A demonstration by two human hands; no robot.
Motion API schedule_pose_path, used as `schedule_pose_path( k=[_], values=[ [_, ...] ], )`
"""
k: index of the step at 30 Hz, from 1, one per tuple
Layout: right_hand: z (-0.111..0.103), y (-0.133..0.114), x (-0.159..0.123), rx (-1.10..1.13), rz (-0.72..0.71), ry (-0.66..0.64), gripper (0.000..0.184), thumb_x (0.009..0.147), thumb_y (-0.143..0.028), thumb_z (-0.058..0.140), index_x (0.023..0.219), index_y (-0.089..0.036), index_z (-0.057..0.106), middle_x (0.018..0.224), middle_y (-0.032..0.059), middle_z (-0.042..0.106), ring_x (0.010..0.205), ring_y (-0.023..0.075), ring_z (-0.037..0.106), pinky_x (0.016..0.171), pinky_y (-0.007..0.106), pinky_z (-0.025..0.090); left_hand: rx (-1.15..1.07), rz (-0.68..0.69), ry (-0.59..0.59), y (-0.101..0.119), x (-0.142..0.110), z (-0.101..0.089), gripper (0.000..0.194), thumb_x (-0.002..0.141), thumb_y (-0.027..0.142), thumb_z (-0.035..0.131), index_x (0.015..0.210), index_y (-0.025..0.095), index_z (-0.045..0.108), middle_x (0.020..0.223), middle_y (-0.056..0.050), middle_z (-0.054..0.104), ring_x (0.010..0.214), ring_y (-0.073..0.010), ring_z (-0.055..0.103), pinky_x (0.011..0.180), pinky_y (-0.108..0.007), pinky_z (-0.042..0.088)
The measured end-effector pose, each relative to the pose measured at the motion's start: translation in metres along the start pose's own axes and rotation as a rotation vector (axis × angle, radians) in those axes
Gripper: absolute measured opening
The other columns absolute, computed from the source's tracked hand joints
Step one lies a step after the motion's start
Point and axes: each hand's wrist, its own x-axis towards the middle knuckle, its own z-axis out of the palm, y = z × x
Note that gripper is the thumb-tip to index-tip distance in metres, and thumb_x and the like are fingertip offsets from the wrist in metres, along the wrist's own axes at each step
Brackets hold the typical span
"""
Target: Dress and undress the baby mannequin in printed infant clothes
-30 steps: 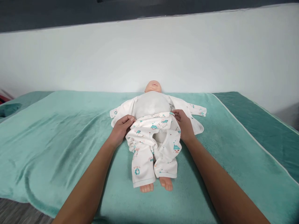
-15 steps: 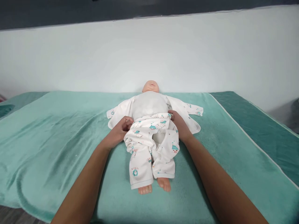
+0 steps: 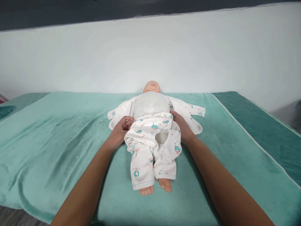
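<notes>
A baby doll (image 3: 150,103) lies on its back, head away from me and bare feet toward me. White printed baby pants (image 3: 143,150) cover its legs up to the waist, with an opening at the crotch. A white baby jacket (image 3: 181,110) is spread open under and around its torso, both sleeves stretched out sideways. My left hand (image 3: 121,130) is closed at the left side of the waistband, fingertips partly hidden by the cloth. On the opposite side, my right hand (image 3: 181,125) grips the waistband, its fingers mostly tucked behind the fabric.
A green plush blanket (image 3: 70,141) lies under the doll, wrinkled at the left. Darker green cloth (image 3: 263,125) shows at the right. Behind the doll stands a white wall (image 3: 150,50) with a dark band on top. Some dark floor (image 3: 16,216) appears at the lower left.
My left hand has shifted from pinching the waistband's top corner to lower along its side, with fingers more curled. The pants' cloth at the left hip has smoothed slightly. The doll stays in place.
</notes>
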Motion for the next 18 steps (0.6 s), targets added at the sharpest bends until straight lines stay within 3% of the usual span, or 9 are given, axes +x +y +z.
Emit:
schedule_pose_path(
  k=[3,6,12,15,18],
  values=[
    [0.001,0.002,0.001,0.145,0.089,-0.092,0.042,0.075,-0.048,0.075,0.109,-0.025,0.066,0.115,0.008,0.075,0.103,0.0264,0.07,0.085,0.04,0.059,-0.002,0.044,0.082,-0.002,0.001,0.002,0.041,0.061,0.019,0.083,0.093,0.023,0.058,0.072,0.006,0.054,0.057,-0.0078,0.043,0.05,-0.019,0.034],
    [0.001,0.003,0.002,0.205,0.127,-0.074,0.045,0.07,-0.043,0.079,0.109,-0.026,0.065,0.12,0.0078,0.073,0.105,0.0272,0.07,0.084,0.04,0.059,0.005,0.068,0.157,-0.002,0.003,0.002,0.04,0.061,0.017,0.081,0.094,0.022,0.06,0.083,0.004,0.06,0.063,-0.0085,0.049,0.055,-0.02,0.039],
    [-0.001,0.007,0.005,0.255,0.084,-0.097,0.042,0.068,-0.033,0.079,0.108,-0.025,0.066,0.122,0.0067,0.073,0.109,0.0259,0.07,0.09,0.041,0.058,0.007,0.059,0.298,-0.003,0.015,0.007,0.055,0.061,0.02,0.078,0.115,0.021,0.065,0.095,0.0,0.067,0.081,-0.0152,0.061,0.072,-0.026,0.047],
    [-0.004,0.008,0.005,0.219,0.081,-0.107,0.036,0.072,-0.031,0.072,0.108,-0.025,0.07,0.117,0.0065,0.075,0.112,0.0258,0.069,0.092,0.043,0.058,0.056,0.043,0.287,0.001,0.021,0.012,0.049,0.063,0.027,0.078,0.111,0.019,0.07,0.098,-0.003,0.072,0.089,-0.0195,0.064,0.081,-0.029,0.048],
    [-0.005,0.008,0.005,0.211,0.102,-0.115,0.04,0.07,-0.026,0.066,0.109,-0.025,0.073,0.111,0.0045,0.077,0.107,0.0258,0.071,0.092,0.044,0.058,0.086,0.029,0.202,0.007,0.025,0.015,0.034,0.064,0.033,0.08,0.093,0.017,0.074,0.09,-0.004,0.074,0.085,-0.0219,0.064,0.076,-0.03,0.048]
  ],
)
